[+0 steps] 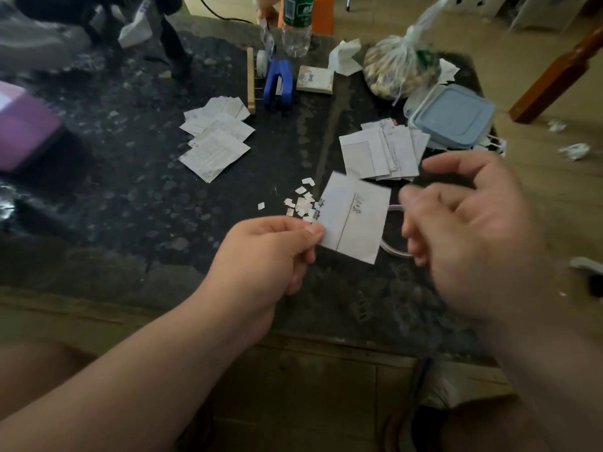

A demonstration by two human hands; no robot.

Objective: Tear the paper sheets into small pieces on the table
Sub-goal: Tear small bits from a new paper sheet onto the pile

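Thumb and forefinger of the left hand pinch the left edge of a ruled paper sheet, held just above the dark stone table. Beside the sheet's other edge hangs the right hand (blurred), fingers loosely spread and holding nothing. Just beyond the left hand, torn scraps lie on the table, with one pile of sheets near a blue-lidded container and a second pile farther left.
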